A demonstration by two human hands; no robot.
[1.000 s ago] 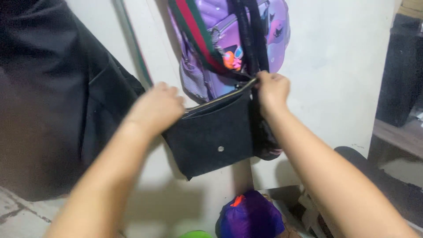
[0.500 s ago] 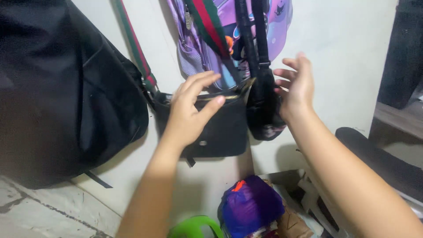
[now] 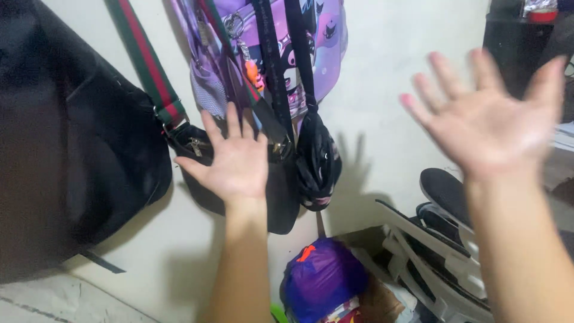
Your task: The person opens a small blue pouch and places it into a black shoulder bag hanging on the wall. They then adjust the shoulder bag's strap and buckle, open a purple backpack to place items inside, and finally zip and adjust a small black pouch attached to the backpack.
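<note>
Black crossbody bag (image 3: 281,191) hangs flat against the white wall (image 3: 382,72) by its green-and-red striped strap (image 3: 143,60), just right of the big black bag (image 3: 72,149) that fills the left side. Your left hand (image 3: 234,157) is spread wide open in front of it, fingers splayed, holding nothing; I can't tell whether the palm touches the fabric. Beside it hang a small dark pouch (image 3: 318,161) and, above, a purple cartoon backpack (image 3: 269,54). Your right hand (image 3: 487,116) is also fully open and empty, well clear of the bags. By the look of it, the bag hangs in place with both hands free, so little seems left to do.
</note>
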